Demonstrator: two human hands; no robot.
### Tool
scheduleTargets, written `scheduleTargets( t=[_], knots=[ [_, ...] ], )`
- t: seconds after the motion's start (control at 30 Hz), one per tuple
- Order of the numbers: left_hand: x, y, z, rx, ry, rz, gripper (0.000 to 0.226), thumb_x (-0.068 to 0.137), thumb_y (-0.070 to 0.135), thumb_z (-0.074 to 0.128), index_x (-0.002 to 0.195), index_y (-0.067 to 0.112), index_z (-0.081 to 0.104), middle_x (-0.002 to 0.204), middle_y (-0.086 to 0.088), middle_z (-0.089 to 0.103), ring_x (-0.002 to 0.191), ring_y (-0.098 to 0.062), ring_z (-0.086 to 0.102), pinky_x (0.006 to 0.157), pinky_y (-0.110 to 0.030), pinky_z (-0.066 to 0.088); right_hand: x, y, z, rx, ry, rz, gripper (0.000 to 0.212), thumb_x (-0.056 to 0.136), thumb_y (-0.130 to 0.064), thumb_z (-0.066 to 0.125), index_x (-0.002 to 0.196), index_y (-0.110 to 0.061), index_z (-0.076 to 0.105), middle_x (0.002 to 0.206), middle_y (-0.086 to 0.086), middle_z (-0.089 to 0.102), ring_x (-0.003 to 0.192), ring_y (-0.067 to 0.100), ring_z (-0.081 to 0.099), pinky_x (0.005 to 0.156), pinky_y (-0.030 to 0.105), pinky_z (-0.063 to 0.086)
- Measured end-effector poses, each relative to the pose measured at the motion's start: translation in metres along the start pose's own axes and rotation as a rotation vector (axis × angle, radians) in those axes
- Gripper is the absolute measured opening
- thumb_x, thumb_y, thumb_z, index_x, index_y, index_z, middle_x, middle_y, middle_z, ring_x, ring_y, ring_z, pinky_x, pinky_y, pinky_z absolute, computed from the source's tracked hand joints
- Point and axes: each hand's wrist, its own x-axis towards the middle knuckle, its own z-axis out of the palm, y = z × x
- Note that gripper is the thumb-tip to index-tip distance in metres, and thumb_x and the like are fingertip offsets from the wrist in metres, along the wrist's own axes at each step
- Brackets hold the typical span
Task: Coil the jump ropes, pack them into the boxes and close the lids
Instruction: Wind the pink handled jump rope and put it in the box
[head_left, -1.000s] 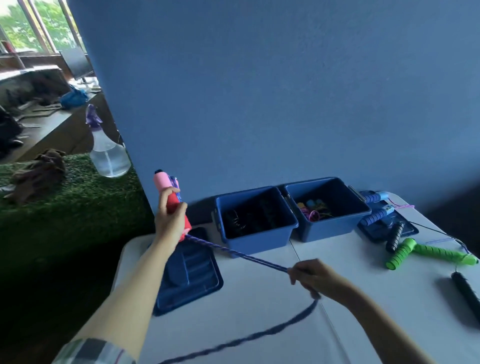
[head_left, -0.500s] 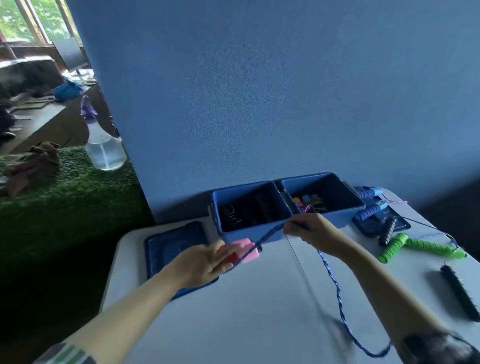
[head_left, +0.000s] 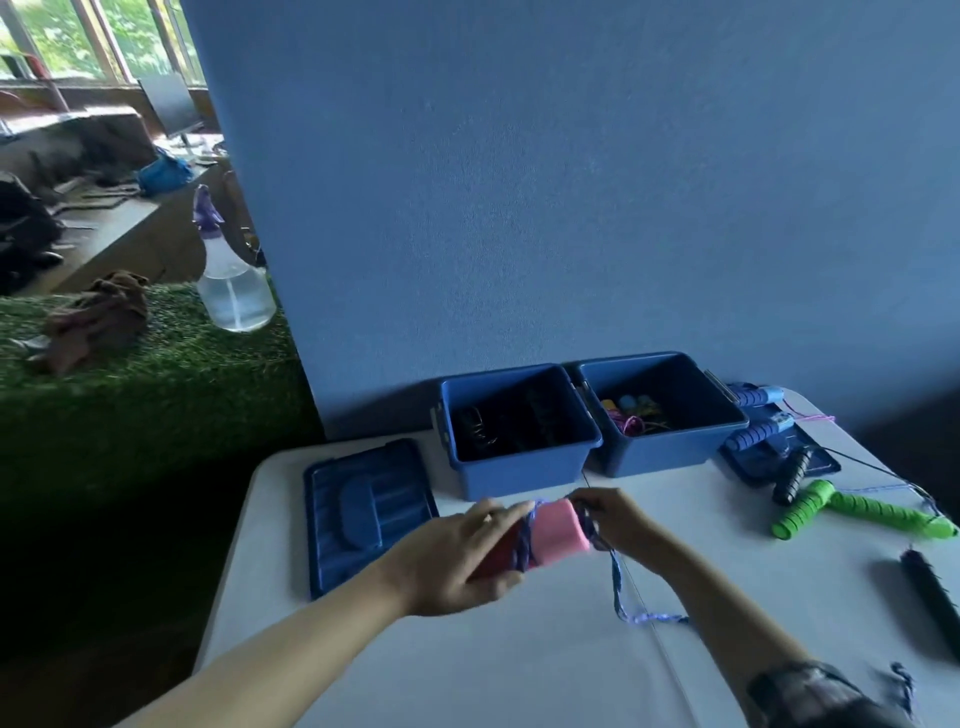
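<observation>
My left hand (head_left: 457, 558) grips the pink and red jump-rope handles (head_left: 558, 535) over the white table (head_left: 467, 660), just in front of the boxes. A turn of the blue-purple braided rope (head_left: 618, 592) lies across the handles. My right hand (head_left: 618, 522) pinches that rope at the handles' right end, and the slack hangs down onto the table. Two open blue boxes stand at the back: the left box (head_left: 519, 467) holds a dark coiled rope, the right box (head_left: 660, 452) holds colourful ropes. One blue lid (head_left: 363, 514) lies flat to the left.
A second lid (head_left: 779, 460) lies right of the boxes under blue-handled ropes (head_left: 753, 436). Green handles (head_left: 857, 512) and black handles (head_left: 792, 480) lie on the right side, another black handle (head_left: 930, 587) near the right edge. A spray bottle (head_left: 234, 280) stands on artificial turf at left.
My left hand came down from upright to level over the table, turning the handles sideways. My right hand drew in to them, and the rope now wraps round the handles with less slack.
</observation>
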Motion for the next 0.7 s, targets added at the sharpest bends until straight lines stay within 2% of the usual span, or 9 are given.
scheduleTargets(
  t=[0.07,0.17,0.3,0.4,0.47,0.57,0.63,0.7],
  knots=[
    [0.004,-0.009,-0.003,-0.019,0.109,-0.070,0.067,0.092,0.052,0.043,0.149,0.024,0.019,0.122,-0.005,0.049,0.087,-0.021,0.059,0.065,-0.025,0.045,-0.005,0.002,0.015,0.080,-0.070,0.061,0.024,0.096,-0.005,0.045,0.076,-0.007,0.058,0.058,0.003,0.037,0.039,0.005,0.031,0.041,0.016,0.025],
    [0.012,-0.022,-0.007,-0.063,0.196,-0.258,0.070,0.088,0.060,0.039,0.146,0.023,0.029,0.126,0.000,0.048,0.090,-0.025,0.063,0.068,-0.034,0.051,-0.015,-0.004,0.041,0.125,-0.127,0.015,0.028,0.100,-0.025,0.044,0.085,-0.016,0.066,0.052,-0.006,0.037,0.038,0.008,0.034,0.039,0.018,0.030],
    [0.025,-0.041,-0.013,-0.006,0.303,-0.415,0.068,0.084,0.064,0.034,0.132,0.016,0.038,0.118,-0.006,0.052,0.083,-0.031,0.065,0.060,-0.039,0.052,-0.027,-0.010,0.074,0.056,-0.123,-0.025,0.026,0.099,-0.020,0.043,0.086,-0.019,0.065,0.054,-0.001,0.043,0.036,0.008,0.041,0.039,0.020,0.034],
    [0.025,-0.060,-0.013,0.162,0.309,-0.394,0.055,0.086,0.062,0.034,0.117,0.017,0.036,0.101,-0.010,0.054,0.065,-0.033,0.064,0.045,-0.035,0.047,-0.039,-0.017,0.084,-0.030,-0.097,-0.061,0.024,0.098,-0.021,0.042,0.084,-0.024,0.062,0.056,-0.003,0.045,0.038,0.010,0.042,0.042,0.023,0.038],
    [0.019,-0.073,-0.012,0.265,0.285,-0.414,0.054,0.086,0.060,0.035,0.114,0.013,0.042,0.094,-0.011,0.055,0.058,-0.033,0.063,0.039,-0.033,0.045,-0.048,-0.023,0.082,-0.202,-0.109,-0.135,0.021,0.097,-0.026,0.042,0.085,-0.024,0.059,0.055,-0.008,0.046,0.040,0.009,0.043,0.047,0.023,0.039],
    [0.007,-0.087,-0.004,0.396,0.189,-0.421,0.062,0.087,0.058,0.036,0.114,0.005,0.055,0.095,-0.011,0.057,0.052,-0.030,0.063,0.036,-0.030,0.044,-0.059,-0.033,0.076,-0.388,-0.103,-0.266,0.022,0.097,-0.033,0.044,0.090,-0.018,0.059,0.058,-0.009,0.045,0.054,0.013,0.041,0.057,0.029,0.036],
    [-0.001,-0.090,0.007,0.504,0.121,-0.330,0.063,0.087,0.059,0.036,0.116,0.007,0.057,0.098,-0.009,0.059,0.050,-0.027,0.062,0.037,-0.029,0.044,-0.060,-0.041,0.066,-0.448,-0.056,-0.322,0.020,0.096,-0.030,0.046,0.094,-0.018,0.061,0.064,-0.010,0.048,0.061,0.013,0.041,0.060,0.030,0.035],
    [-0.008,-0.085,0.018,0.524,0.082,-0.223,0.060,0.089,0.058,0.038,0.118,0.009,0.054,0.098,-0.007,0.058,0.050,-0.025,0.061,0.037,-0.027,0.044,-0.058,-0.051,0.052,-0.473,-0.009,-0.363,0.017,0.095,-0.025,0.047,0.091,-0.017,0.061,0.065,-0.011,0.048,0.059,0.010,0.040,0.056,0.023,0.032]
  ],
)
